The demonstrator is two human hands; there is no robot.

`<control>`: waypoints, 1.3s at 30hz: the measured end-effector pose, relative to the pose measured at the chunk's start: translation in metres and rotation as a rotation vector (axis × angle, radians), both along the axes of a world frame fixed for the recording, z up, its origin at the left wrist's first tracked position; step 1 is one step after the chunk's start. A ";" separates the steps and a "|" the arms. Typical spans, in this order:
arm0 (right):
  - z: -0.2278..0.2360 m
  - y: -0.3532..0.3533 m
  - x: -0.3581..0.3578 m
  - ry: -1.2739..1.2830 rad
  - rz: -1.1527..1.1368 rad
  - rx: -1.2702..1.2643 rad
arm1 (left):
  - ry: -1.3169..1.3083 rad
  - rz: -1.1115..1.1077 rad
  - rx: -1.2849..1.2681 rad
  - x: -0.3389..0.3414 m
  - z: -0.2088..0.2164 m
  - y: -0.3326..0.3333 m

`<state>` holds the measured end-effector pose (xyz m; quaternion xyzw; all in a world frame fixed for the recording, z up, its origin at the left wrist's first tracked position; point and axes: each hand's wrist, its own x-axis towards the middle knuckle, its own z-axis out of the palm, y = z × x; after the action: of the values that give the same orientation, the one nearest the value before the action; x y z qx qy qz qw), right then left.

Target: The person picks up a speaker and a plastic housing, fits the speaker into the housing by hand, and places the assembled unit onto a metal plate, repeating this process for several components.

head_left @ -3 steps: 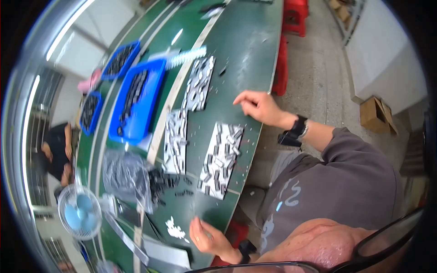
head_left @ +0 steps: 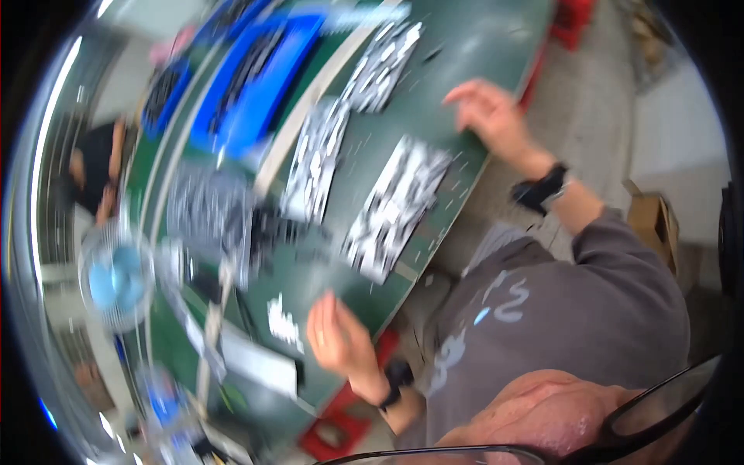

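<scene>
My left hand [head_left: 339,335] hovers over the near table edge, fingers stretched out and nothing visible in them. It is nearest to a small pile of white bits [head_left: 284,322] on the green table. My right hand [head_left: 488,116], fingers apart and slightly bent, is above the edge farther right, holding nothing I can see. Between the hands lies a white sheet [head_left: 399,209] covered with small dark and white oblong pieces. Behind it are a second such sheet [head_left: 316,163] and a third [head_left: 384,66]. Motion blurs the small pieces.
Beyond the sheets stand a blue tray [head_left: 291,85] of dark parts and smaller blue trays. A grey plastic bag [head_left: 205,213] with dark parts spilling out lies near a fan [head_left: 116,279]. Red stools [head_left: 337,434] are under the edge. Another person [head_left: 97,167] sits across.
The whole view has turned and shifted, so the table and sheets sit higher in the picture and are blurred. Both hands keep roughly their places over the table edge.
</scene>
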<state>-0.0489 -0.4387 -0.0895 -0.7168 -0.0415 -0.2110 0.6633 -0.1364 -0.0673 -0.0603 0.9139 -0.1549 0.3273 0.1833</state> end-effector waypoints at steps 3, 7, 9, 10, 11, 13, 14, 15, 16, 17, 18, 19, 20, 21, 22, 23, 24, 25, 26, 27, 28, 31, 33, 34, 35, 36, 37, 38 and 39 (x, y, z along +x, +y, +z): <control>0.030 -0.011 0.014 -0.022 -0.010 -0.212 | 0.075 -0.114 -0.019 0.040 0.006 0.000; 0.042 0.005 0.054 0.023 0.279 -0.324 | 0.169 -0.113 -0.076 0.039 -0.010 0.003; 0.065 0.033 0.066 0.084 0.453 -0.302 | 0.208 -0.095 -0.091 0.039 -0.015 -0.002; 0.077 0.047 0.071 0.110 0.528 -0.295 | 0.228 -0.094 -0.104 0.042 -0.017 -0.005; 0.085 0.061 0.076 0.135 0.605 -0.286 | 0.246 -0.092 -0.114 0.044 -0.018 -0.006; 0.091 0.079 0.084 0.163 0.675 -0.276 | 0.268 -0.096 -0.124 0.052 -0.017 -0.010; 0.093 0.086 0.088 0.216 0.747 -0.209 | 0.291 -0.115 -0.117 0.059 -0.014 -0.013; 0.095 0.091 0.091 0.270 0.817 -0.139 | 0.314 -0.136 -0.110 0.067 -0.010 -0.017; 0.095 0.092 0.094 0.325 0.883 -0.069 | 0.338 -0.159 -0.103 0.073 -0.007 -0.020; 0.094 0.095 0.098 0.325 0.892 -0.067 | 0.339 -0.150 -0.102 0.079 -0.003 -0.021; 0.093 0.098 0.100 0.419 0.932 0.039 | 0.373 -0.162 -0.060 0.084 0.000 -0.022; 0.090 0.100 0.102 0.514 0.968 0.146 | 0.408 -0.175 -0.017 0.089 0.003 -0.022; 0.088 0.102 0.103 0.609 1.001 0.254 | 0.443 -0.188 0.024 0.092 0.005 -0.022; 0.087 0.105 0.103 0.612 1.006 0.256 | 0.446 -0.183 0.024 0.093 0.006 -0.021; 0.088 0.104 0.104 0.678 0.994 0.296 | 0.461 -0.203 0.025 0.095 0.008 -0.022; 0.089 0.104 0.104 0.743 0.982 0.336 | 0.475 -0.222 0.027 0.097 0.010 -0.023; 0.089 0.103 0.103 0.806 0.971 0.378 | 0.488 -0.241 0.030 0.098 0.012 -0.024; 0.086 0.103 0.102 0.801 0.967 0.376 | 0.483 -0.245 0.031 0.100 0.014 -0.024; 0.081 0.102 0.100 0.797 1.039 0.463 | 0.453 -0.239 -0.006 0.101 0.016 -0.024; 0.075 0.101 0.097 0.786 1.105 0.550 | 0.419 -0.240 -0.041 0.104 0.018 -0.023; 0.072 0.101 0.095 0.772 1.171 0.636 | 0.385 -0.242 -0.076 0.108 0.020 -0.023; 0.080 0.114 0.076 0.959 1.025 0.599 | 0.373 -0.241 -0.249 0.121 0.032 -0.027; 0.079 0.114 0.073 1.044 0.938 0.579 | 0.365 -0.251 -0.337 0.128 0.034 -0.031; 0.076 0.114 0.073 1.036 0.983 0.550 | 0.323 -0.269 -0.323 0.129 0.027 -0.035; 0.073 0.113 0.074 1.029 1.027 0.519 | 0.282 -0.286 -0.310 0.129 0.020 -0.039; 0.071 0.111 0.075 1.024 1.072 0.488 | 0.242 -0.301 -0.297 0.131 0.017 -0.042; 0.069 0.109 0.076 1.024 1.066 0.491 | 0.245 -0.307 -0.298 0.129 0.017 -0.046; 0.067 0.107 0.078 0.970 1.059 0.374 | 0.367 -0.275 -0.398 0.125 0.019 -0.049; 0.064 0.106 0.080 0.916 1.051 0.258 | 0.490 -0.240 -0.497 0.120 0.021 -0.051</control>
<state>0.0306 -0.3328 -0.0254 -0.5342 -0.0736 0.4564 0.7078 -0.0168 -0.1183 -0.0388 0.8681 -0.1284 0.1027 0.4684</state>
